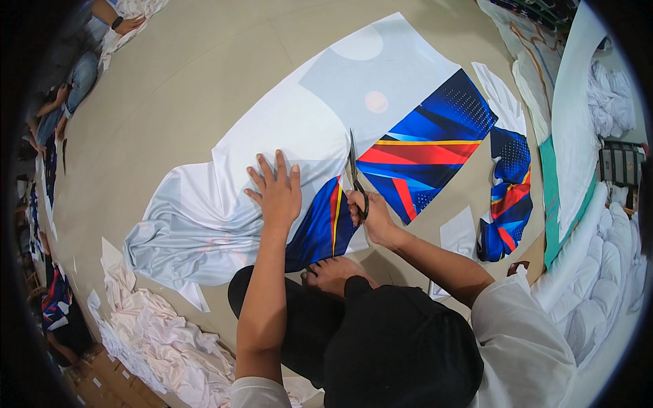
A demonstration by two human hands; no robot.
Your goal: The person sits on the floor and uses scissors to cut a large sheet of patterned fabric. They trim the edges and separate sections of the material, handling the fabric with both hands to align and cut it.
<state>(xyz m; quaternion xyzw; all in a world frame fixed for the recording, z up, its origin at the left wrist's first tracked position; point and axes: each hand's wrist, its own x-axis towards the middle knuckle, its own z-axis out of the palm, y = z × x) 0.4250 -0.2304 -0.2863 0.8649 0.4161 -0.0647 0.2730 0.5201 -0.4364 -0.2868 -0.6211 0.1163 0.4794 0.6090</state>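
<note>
A large white fabric sheet lies on the floor, with a blue, red and yellow printed panel at its right side. My left hand presses flat on the white cloth, fingers spread. In my right hand is a pair of scissors, its blades pointing away from me at the edge between the white cloth and the printed panel. Between my hands shows a blue printed piece with red and yellow stripes. My bare foot is beside that piece's near edge.
Folded blue and red printed fabric lies to the right, near a white scrap. Crumpled pale cloth is heaped at the lower left. White fabric bundles line the right side. Other people sit at the far left, one hand on white cloth.
</note>
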